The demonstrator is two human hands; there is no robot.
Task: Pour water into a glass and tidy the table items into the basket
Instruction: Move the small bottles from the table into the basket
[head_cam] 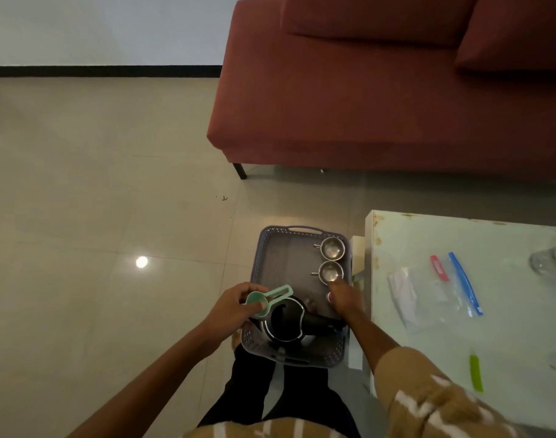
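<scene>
Entry, lower frame to upper. Left hand [230, 308]: fingers curled round the bowl of a green scoop [255, 299], held over the near-left corner of the basket [257, 257], its slotted handle pointing toward the centre. Right hand [344, 300]: lowered inside the basket's near-right side, fingers down, a small pink item [329, 297] at the fingertips; whether it grips that item cannot be told. The hands are apart, with the kettle [283, 325] between them. Kettle: black-lidded, lying in the near end of the basket, handle toward the right hand. Basket: grey, perforated, at lower centre on the floor just left of the table [523, 343]. Steel cups, two: near cup [331, 272] just beyond the right fingertips, far cup [332, 248] beside it along the right wall. Table, right of frame: still carries zip bags [444, 295], a green clip [475, 373] and, at the far right edge, a glass [550, 260], so tidying appears unfinished. Sofa [365, 105]: red, upper right. Hazards, as judged: the scoop, if dropped onto the kettle lid, may bounce out over the low wall; the right hand may knock the near cup when it lifts out; the kettle, if it holds water, may leak while lying packed; the glass is so near the frame edge that its footing cannot be checked.
</scene>
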